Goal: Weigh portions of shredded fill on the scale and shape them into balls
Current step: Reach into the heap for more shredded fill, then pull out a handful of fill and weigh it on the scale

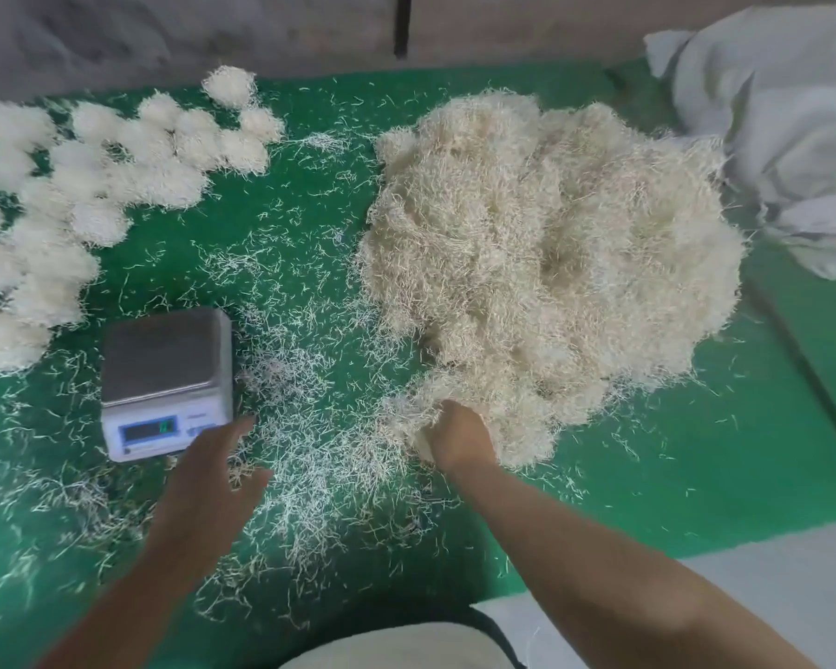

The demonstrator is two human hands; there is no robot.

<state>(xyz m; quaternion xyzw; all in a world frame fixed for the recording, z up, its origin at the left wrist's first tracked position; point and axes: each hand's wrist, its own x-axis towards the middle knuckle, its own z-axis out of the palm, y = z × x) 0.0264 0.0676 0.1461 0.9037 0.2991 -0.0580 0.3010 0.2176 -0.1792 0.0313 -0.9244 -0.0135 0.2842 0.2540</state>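
Observation:
A big heap of pale shredded fill (551,263) lies on the green mat (672,451), right of centre. My right hand (459,439) is dug into the heap's near edge, its fingers curled round a tuft of fill. A small white scale (165,383) with a bare steel pan stands left of centre, its display lit. My left hand (213,480) hovers just right of the scale's front, fingers spread and holding nothing. Several finished fill balls (93,185) lie grouped at the far left.
Loose shreds are scattered over the mat between the scale and the heap. A crumpled white sack (783,127) lies at the back right. A grey wall runs along the back. Grey floor shows at the lower right.

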